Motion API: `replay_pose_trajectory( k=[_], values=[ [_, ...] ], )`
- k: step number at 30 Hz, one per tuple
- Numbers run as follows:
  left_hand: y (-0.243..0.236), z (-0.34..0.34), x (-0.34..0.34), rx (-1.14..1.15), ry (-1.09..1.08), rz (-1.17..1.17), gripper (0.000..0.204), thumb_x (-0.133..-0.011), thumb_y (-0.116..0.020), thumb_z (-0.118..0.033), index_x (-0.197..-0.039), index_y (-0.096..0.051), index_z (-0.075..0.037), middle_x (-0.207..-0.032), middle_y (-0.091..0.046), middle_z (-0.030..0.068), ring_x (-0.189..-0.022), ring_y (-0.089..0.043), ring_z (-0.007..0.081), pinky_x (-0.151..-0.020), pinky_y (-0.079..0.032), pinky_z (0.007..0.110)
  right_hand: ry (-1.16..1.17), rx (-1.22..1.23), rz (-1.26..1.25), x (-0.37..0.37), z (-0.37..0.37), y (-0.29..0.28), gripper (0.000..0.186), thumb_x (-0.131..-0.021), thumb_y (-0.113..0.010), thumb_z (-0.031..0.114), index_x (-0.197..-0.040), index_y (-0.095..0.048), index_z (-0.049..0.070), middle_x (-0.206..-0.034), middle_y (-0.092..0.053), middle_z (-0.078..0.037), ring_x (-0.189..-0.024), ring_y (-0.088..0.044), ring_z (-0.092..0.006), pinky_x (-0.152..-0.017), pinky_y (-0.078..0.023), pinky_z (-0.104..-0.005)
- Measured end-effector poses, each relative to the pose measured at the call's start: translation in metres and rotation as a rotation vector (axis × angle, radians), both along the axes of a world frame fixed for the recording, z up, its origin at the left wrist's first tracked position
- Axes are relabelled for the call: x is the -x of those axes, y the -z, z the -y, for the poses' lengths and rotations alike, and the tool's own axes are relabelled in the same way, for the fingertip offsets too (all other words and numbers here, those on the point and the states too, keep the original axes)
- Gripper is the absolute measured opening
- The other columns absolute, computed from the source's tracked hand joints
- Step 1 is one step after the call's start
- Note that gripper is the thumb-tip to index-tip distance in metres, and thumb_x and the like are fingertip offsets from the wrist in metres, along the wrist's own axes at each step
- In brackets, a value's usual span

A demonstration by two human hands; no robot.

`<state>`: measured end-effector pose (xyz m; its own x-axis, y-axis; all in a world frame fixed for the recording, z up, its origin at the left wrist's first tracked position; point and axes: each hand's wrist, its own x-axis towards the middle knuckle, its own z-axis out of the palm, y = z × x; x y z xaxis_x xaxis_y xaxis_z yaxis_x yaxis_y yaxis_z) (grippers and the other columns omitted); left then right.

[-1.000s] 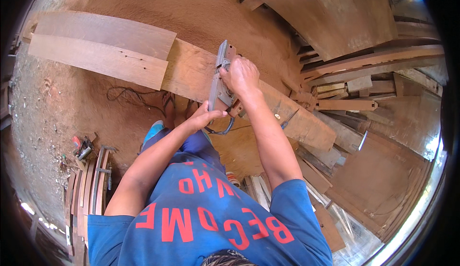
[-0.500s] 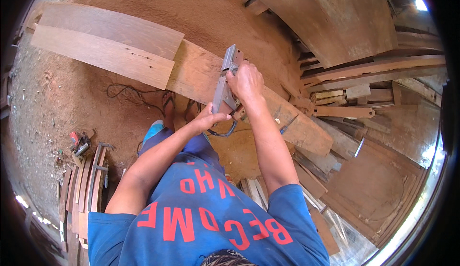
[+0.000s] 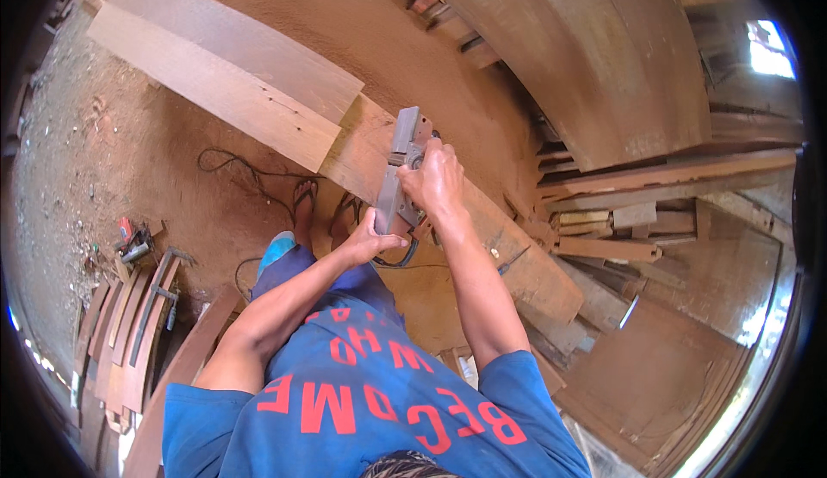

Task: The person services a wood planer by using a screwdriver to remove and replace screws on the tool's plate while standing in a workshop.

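Observation:
An electric hand planer is held up on its side above a long plank, its flat grey sole turned toward me. My left hand grips its near end, thumb along the edge. Around the planer's body, near the middle, my right hand is closed, its fingers partly hidden behind the tool. A dark cord hangs from the near end. Under the planer runs the worn plank, and on its far left part lie wide, smooth boards.
Large curved panels stand at the upper right, above stacked timber. Curved wood strips with a clamp lie at lower left, near a red-and-grey tool. Loose cable crosses the sawdust-covered floor by my sandalled feet.
The whole view has turned and shifted a little. The planer, still in both hands, has tipped so that more of its sole shows, and my right hand has shifted slightly on it.

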<state>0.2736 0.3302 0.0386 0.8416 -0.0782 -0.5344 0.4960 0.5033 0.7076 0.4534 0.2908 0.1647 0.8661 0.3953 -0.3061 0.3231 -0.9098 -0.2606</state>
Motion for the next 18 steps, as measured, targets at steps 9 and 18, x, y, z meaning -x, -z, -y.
replay_pose_trajectory(
  k=[9, 18],
  values=[
    [0.012, 0.007, -0.012, 0.059, -0.329, -0.071, 0.086, -0.077, -0.093, -0.03, -0.136, -0.037, 0.0, -0.122, -0.057, 0.0102, -0.114, -0.055, 0.0188, -0.101, -0.047, 0.033, -0.423, -0.1, -0.034, 0.007, -0.069, -0.009, 0.047, -0.079, -0.079, 0.019, -0.114, -0.061, -0.008, -0.114, -0.063, -0.033, -0.109, -0.065, -0.0484, -0.095, -0.054, -0.0538],
    [0.02, 0.014, -0.029, 0.031, -0.365, -0.161, 0.092, -0.077, -0.092, -0.034, -0.141, -0.035, -0.002, -0.126, -0.058, 0.0131, -0.108, -0.06, 0.0197, -0.092, -0.053, 0.037, -0.533, -0.154, -0.029, -0.009, -0.056, 0.013, 0.047, -0.081, -0.079, 0.019, -0.118, -0.062, -0.004, -0.113, -0.063, -0.025, -0.114, -0.062, -0.0439, -0.098, -0.052, -0.0504]
  ],
)
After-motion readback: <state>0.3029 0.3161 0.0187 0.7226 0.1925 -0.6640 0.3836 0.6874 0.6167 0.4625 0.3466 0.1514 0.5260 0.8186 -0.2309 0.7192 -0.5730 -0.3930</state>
